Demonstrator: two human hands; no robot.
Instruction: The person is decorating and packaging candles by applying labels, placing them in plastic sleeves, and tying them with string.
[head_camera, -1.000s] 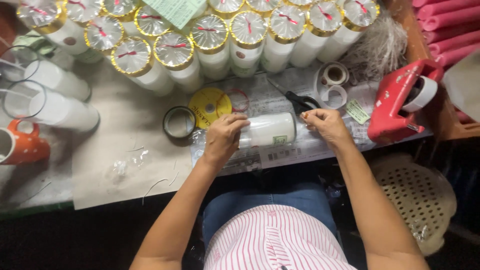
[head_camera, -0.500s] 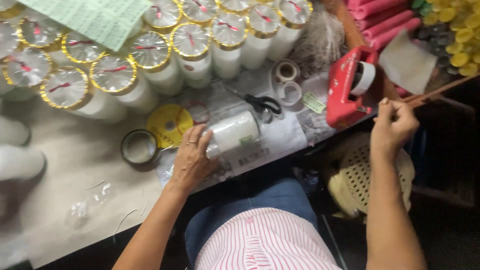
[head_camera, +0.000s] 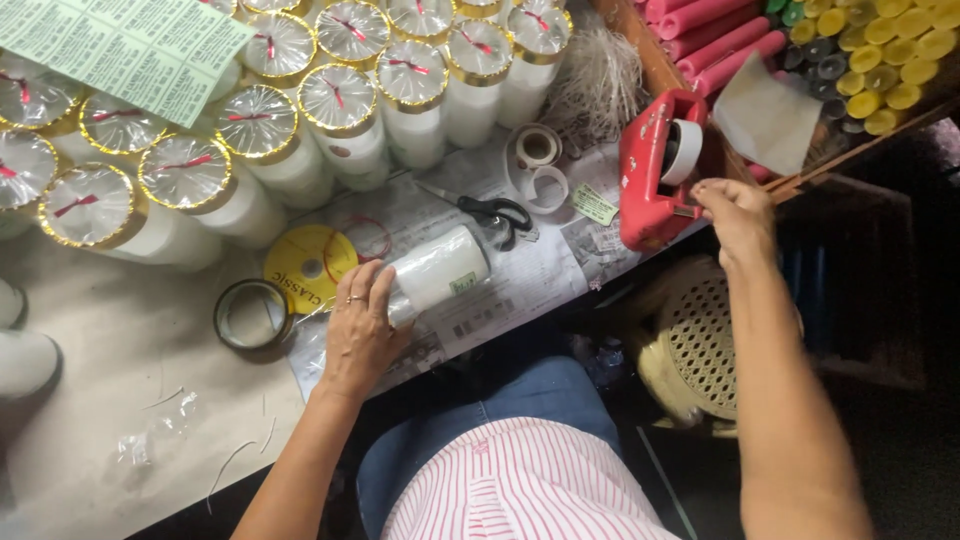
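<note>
I am looking down past the striped shirt (head_camera: 520, 490) and blue-clad lap to the left hand (head_camera: 362, 330), which is lying nearest, fingers spread and curving over the near end of the white candle (head_camera: 435, 270). The candle is lying on its side on the newspaper (head_camera: 520, 290), its wrapped body running away from the palm up and to the right, so the hand is covering its lower-left end and the rest is sticking out beyond the fingertips. Just left of the candle a yellow disc (head_camera: 305, 268) is lying flat, and left of that, a dark tape ring (head_camera: 250, 315) is sitting on the bare table (head_camera: 100, 400).

Well to the right of the candle, the right hand (head_camera: 735, 215) is reaching to the red tape dispenser (head_camera: 655, 170), fingers drawn together at its near edge; I cannot tell whether they are pinching tape. Below that hand a cream perforated stool (head_camera: 700, 350) is showing.

Just beyond the candle, black-handled scissors (head_camera: 490, 210) are lying on the paper, with two small tape rolls (head_camera: 535, 165) a little farther. Farther still, rows of upright white candles with gold-rimmed foil tops (head_camera: 340, 100) are crowding the back, a green printed sheet (head_camera: 120, 50) resting over the left ones. Far right of the candle, pink rolls (head_camera: 710, 30) and yellow caps (head_camera: 890, 50) are filling a tray
</note>
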